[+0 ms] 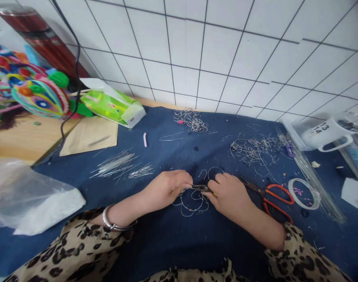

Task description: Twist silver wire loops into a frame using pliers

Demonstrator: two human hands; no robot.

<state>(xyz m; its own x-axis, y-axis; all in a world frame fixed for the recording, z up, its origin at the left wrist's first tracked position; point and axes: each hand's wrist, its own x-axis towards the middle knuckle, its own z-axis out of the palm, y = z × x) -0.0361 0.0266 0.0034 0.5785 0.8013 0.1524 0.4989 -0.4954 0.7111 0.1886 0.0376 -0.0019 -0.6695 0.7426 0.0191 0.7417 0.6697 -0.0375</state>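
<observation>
My right hand (230, 194) is closed round a small pair of pliers (200, 188); a bit of yellow handle shows at its fingers. The dark jaws point left, toward my left hand (168, 187). Thumb and fingers of the left are pinched together at the jaw tips, apparently on a thin wire, too small to see clearly. Below the jaws lie several bent wire loops (193, 209) on the dark blue cloth (173, 246). One curved wire (215, 169) shows just above the right hand.
Straight wires (115, 162) lie left of centre. Tangled wire heaps (253, 150) sit at the back and right. Orange-handled scissors (277, 197) and a round dish (304, 194) with pink bits are on the right, near a white mug (328, 133). A plastic bag (28, 192) rests at left.
</observation>
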